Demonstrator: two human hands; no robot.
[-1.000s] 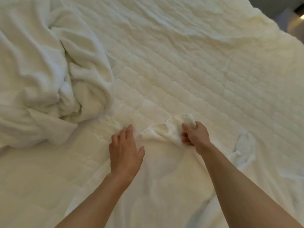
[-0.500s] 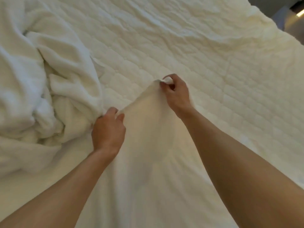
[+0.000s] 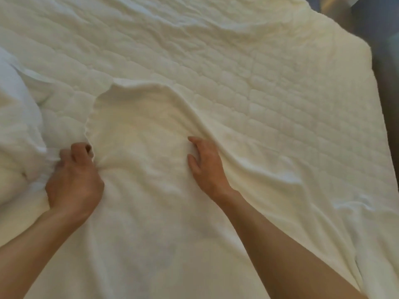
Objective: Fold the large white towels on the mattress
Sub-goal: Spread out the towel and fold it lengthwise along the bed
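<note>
A big white fluffy towel [image 3: 140, 130] lies spread out on a pale cream quilted mattress [image 3: 269, 67]. The towel covers the near part of the bed and runs down to the bottom of the view, under both bare arms. Its far end makes a rounded flap that lies on the mattress in the middle of the view. The left hand [image 3: 73, 180] is on the left edge of the towel. Its grip is tight: the fingers are curled round a bunch of the cloth, and small creases spread out from that spot. The right hand [image 3: 207, 165] rests on top of the towel, well apart from the left hand. Its grip is loose and holds nothing: the first finger and thumb lie almost straight on the cloth, and the other fingers are hidden, so you cannot tell how they lie. Just beside this hand, on its right, a long soft fold rises up and runs from the far flap toward the near right. More wrinkles sit in the towel farther to the right. At the left edge of the view there is a rumpled heap of white towels [image 3: 15, 117], touching the cloth by the left hand. The mattress has many small stitched squares and some wavy bumps at the far side. Past its right edge there is a dark grey strip [image 3: 386, 61], too blurry to tell what it is.
</note>
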